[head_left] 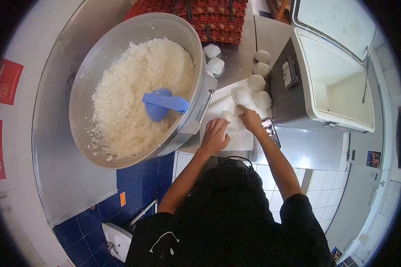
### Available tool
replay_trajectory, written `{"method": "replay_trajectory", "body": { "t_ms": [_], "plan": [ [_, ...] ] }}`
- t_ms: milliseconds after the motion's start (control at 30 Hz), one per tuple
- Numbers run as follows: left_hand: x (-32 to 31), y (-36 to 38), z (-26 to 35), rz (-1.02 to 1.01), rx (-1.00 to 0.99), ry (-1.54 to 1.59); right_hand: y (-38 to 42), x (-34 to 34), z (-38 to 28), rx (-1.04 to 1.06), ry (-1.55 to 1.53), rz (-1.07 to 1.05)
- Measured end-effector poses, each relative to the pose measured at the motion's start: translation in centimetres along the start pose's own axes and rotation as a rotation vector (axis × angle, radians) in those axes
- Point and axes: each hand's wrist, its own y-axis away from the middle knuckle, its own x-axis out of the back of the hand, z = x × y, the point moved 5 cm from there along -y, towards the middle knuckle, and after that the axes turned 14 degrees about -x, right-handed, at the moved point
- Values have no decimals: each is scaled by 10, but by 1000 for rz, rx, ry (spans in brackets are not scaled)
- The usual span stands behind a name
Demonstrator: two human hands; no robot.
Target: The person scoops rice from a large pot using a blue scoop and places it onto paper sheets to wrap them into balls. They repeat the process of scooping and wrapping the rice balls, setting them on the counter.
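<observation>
My left hand (214,135) lies on the stacked white paper sheets (240,141), its fingers stretched out and thumb apart, beside a white paper packet (229,119). On the packet's other side, my right hand (250,119) has its index finger extended at the paper, the other fingers curled in. Its fingertips seem to pinch an edge of the paper, partly hidden. Just beyond them sits a rounded white packet (242,95). Several more wrapped packets (256,82) line up along the cooler's side. A phone (271,132) rests by my right wrist.
At left stands a big metal pot (75,107) of cooked white rice (129,89), with a blue scoop (158,104) in it. An open cooler box (298,84) is at right. Egg trays (209,20) are stacked behind. Two white packets (215,66) sit near the pot.
</observation>
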Motion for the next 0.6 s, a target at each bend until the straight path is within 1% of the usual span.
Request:
{"method": "replay_trajectory", "body": {
  "t_ms": [33, 67, 133, 167, 233, 333, 367, 433, 467, 533, 600],
  "plan": [
    [-7, 4, 2, -109, -1, 44, -2, -4, -3, -33, 102, -67],
    [-14, 12, 2, -118, -2, 41, -4, -1, -10, -36, 94, -68],
    [-26, 24, 0, -65, -87, -26, -13, 3, -18, -87, 179, -132],
    [-28, 27, 1, -70, -91, -27, -19, 2, -17, -91, 173, -131],
    [-32, 29, 1, -90, -94, -96, -33, -3, -19, -33, 242, -197],
    [-32, 25, 4, -117, -67, -106, -45, 1, -34, -46, 322, -241],
    [-31, 23, 5, -117, -68, -106, -51, -3, -39, -46, 323, -240],
    [-31, 22, 5, -136, -27, -69, -60, 0, -60, 136, 180, -15],
    [-30, 22, 5, -139, -19, -67, -64, 0, -63, 137, 179, -23],
    [-29, 21, 5, -145, 14, -57, -65, 10, -63, 163, -4, 42],
    [-29, 19, 5, -172, 30, -83, -50, 28, -50, -74, 131, -10]
  ]
}}
